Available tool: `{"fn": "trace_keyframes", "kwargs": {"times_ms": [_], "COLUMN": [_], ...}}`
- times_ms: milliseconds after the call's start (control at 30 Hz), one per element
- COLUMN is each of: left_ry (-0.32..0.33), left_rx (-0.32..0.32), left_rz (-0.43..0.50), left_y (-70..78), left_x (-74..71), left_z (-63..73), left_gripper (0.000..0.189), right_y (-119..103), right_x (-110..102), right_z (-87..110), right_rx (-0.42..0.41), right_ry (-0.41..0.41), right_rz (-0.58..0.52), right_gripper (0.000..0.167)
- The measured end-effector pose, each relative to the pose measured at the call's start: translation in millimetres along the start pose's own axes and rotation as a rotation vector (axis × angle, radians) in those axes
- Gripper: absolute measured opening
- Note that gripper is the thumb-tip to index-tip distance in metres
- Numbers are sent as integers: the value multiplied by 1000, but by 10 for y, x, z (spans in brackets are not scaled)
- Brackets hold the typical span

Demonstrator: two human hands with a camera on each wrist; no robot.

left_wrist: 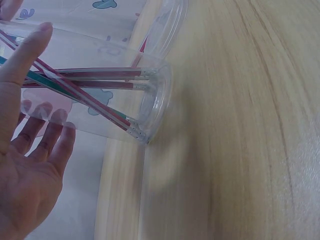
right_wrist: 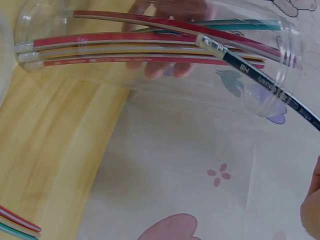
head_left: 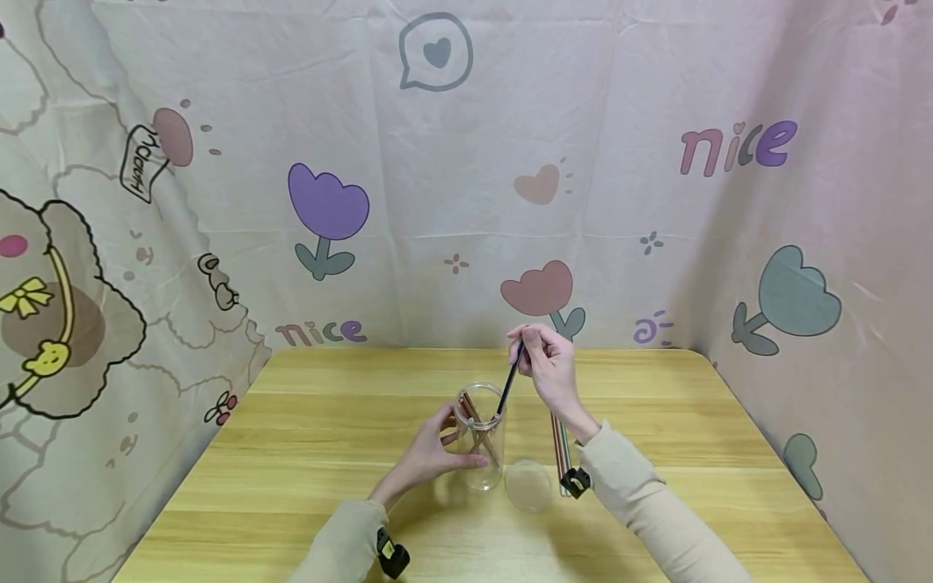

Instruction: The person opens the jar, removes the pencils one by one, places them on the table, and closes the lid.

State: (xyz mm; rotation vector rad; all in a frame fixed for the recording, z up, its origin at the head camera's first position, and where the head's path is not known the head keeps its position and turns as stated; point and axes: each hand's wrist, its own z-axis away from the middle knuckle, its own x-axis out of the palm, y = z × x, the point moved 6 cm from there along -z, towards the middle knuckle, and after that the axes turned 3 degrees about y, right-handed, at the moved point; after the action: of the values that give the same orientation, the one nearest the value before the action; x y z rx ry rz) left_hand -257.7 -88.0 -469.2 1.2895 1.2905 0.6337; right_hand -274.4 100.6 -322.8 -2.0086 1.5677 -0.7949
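A clear plastic jar (head_left: 483, 479) stands upright on the table, with several red, yellow and green pencils (right_wrist: 120, 40) leaning inside, silver ends down. My left hand (head_left: 430, 450) holds the jar from the left, thumb across the near side and fingers round the far side. Above the rim, my right hand (head_left: 548, 364) pinches a dark pencil (head_left: 512, 376) near its upper end. In the right wrist view, that pencil's silver-and-white eraser end is through the jar's mouth, over the pencils inside. Only part of the right hand shows there.
A round clear lid (head_left: 528, 486) lies right of the jar. Beyond it, more coloured pencils (head_left: 560, 449) lie side by side, partly hidden by the right wrist's black camera mount (head_left: 576, 482). A printed curtain (head_left: 452, 202) hangs behind the wooden table (head_left: 291, 453).
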Motion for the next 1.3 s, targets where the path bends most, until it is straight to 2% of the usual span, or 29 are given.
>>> {"fn": "trace_keyframes", "kwargs": {"times_ms": [167, 467, 633, 867, 1300], "left_ry": [-5, -12, -10, -8, -3], "left_rx": [7, 5, 10, 7, -4], "left_rz": [4, 3, 0, 2, 7], "left_y": [-4, -6, -9, -9, -13], "left_x": [4, 3, -1, 5, 2], "left_z": [0, 4, 3, 4, 1], "left_gripper": [73, 76, 75, 68, 69], "right_y": [-41, -123, -168, -224, -332], "right_x": [-23, -60, -96, -213, -441], "right_z": [-18, -68, -91, -114, -130], "right_rx": [28, 31, 35, 47, 25], "right_ry": [8, -66, -83, 13, 162], "right_rz": [-19, -87, -180, -255, -375], "right_gripper": [23, 27, 30, 30, 21]}}
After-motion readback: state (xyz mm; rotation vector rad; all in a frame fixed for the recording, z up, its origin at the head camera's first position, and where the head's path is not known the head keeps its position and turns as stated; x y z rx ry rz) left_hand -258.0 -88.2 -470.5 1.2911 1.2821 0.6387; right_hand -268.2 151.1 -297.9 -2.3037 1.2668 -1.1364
